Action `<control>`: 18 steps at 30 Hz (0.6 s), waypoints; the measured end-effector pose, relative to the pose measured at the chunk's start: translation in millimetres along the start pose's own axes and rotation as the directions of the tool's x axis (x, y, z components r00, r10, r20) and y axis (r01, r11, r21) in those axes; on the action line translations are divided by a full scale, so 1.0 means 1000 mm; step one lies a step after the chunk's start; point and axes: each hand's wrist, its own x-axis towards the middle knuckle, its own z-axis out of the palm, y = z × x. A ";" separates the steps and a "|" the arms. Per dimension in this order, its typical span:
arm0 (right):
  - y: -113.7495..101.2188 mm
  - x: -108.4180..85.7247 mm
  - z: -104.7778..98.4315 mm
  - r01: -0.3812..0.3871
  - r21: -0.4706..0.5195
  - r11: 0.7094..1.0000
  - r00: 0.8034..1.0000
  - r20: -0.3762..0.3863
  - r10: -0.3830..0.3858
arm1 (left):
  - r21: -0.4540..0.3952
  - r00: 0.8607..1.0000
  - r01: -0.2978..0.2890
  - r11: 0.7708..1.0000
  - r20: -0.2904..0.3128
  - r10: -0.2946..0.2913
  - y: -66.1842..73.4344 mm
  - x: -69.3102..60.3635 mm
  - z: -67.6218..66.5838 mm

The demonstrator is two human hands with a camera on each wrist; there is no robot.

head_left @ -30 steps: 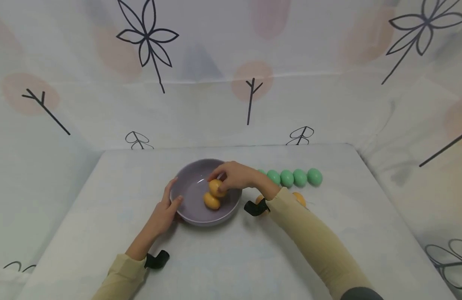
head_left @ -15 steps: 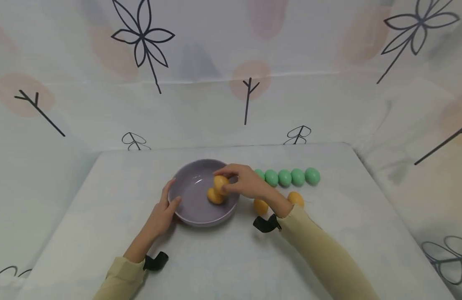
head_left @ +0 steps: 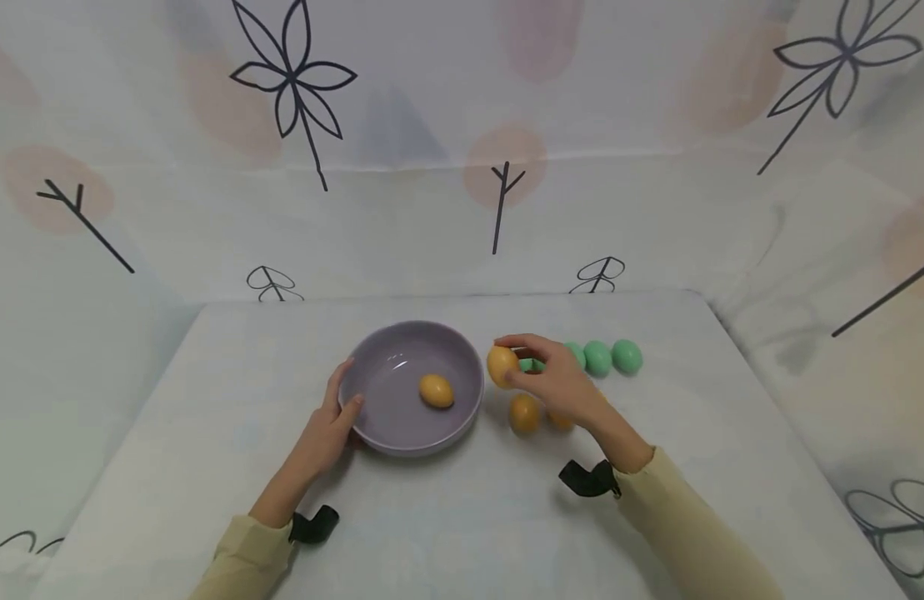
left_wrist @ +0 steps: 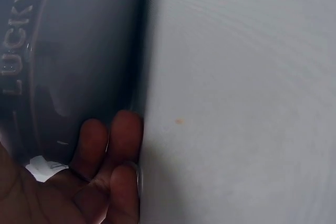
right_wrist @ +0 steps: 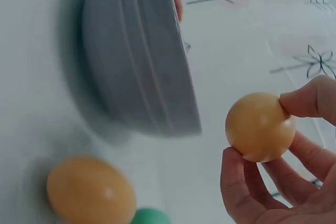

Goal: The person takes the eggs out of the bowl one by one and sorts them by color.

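Observation:
A round purple-grey bowl [head_left: 379, 412] stands on the white table. My left hand [head_left: 322, 433] grips its left side, the thumb over the rim; in the left wrist view its fingertips [left_wrist: 125, 129] lie against the bowl's lower outer wall. One orange-yellow egg [head_left: 436, 391] lies inside. Just right of the bowl, my right hand [head_left: 559, 382] pinches another orange-yellow egg [head_left: 502, 367] between thumb and fingers. The right wrist view shows that held egg [right_wrist: 260, 127] raised beside the bowl's outer wall [right_wrist: 142, 61].
Two more orange-yellow eggs rest below the right hand, one in plain sight [head_left: 525, 414] and one partly covered [head_left: 561, 420]. Behind the hand runs a row of several green eggs [head_left: 626, 357]. Patterned white cloth [head_left: 402, 225] rises beyond the table's far edge.
The right hand has lifted the held egg out of the bowl and carried it right, past the rim. The other egg stays inside. The left hand keeps its grip on the bowl.

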 end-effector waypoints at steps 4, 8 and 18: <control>0.012 -0.014 -0.019 -0.003 0.024 1.000 0.999 -0.051 0.004 | 0.012 1.000 -0.009 1.000 -0.013 0.010 0.000 -0.001 0.001; 0.023 -0.029 -0.037 -0.042 -0.024 0.999 0.995 -0.090 0.040 | 0.017 1.000 -0.017 1.000 -0.027 0.017 0.000 -0.002 0.000; 0.048 -0.074 -0.076 -0.126 -0.206 0.970 0.974 -0.212 0.081 | 0.020 0.999 -0.028 0.999 -0.026 0.029 0.000 -0.001 0.002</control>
